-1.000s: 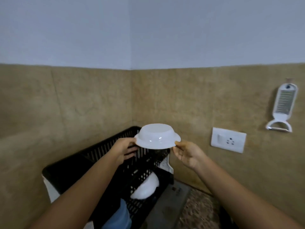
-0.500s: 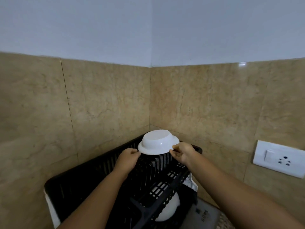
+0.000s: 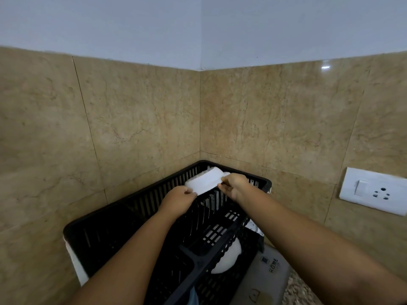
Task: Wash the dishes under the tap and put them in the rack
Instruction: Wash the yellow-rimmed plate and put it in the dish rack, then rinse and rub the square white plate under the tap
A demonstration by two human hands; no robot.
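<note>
Tan, marble-patterned wall tiles [image 3: 132, 128] met in a corner ahead of you, with pale painted wall above them. Pushed into that corner stood a black slatted plastic dish rack [image 3: 136, 208], its far end close against both tiled faces.

Both of your forearms reached over the rack toward its far corner. Your left hand [image 3: 177, 200] pinched the near-left edge of an upturned white bowl [image 3: 204, 180], while your right hand [image 3: 234, 183] gripped the bowl's lip on the opposite side, fingers curled around it. The two hands were apart, with the bowl spanning the gap between them. The bowl was base-up and tilted, its far side higher, above the upper tier at the rack's far corner; whether it touched the slats could not be told.

On the counter to the right of the rack lay a grey mat [image 3: 266, 274] printed with the word "HOME". A second bowl [image 3: 226, 258], also white, showed through the rack's near right side on the lower level, partly hidden by the black frame. On the right-hand wall, well apart from the rack, sat a white switch-and-socket plate [image 3: 374, 190]. A small blue item [image 3: 193, 296] peeked out at the bottom edge, too cropped to identify.
</note>
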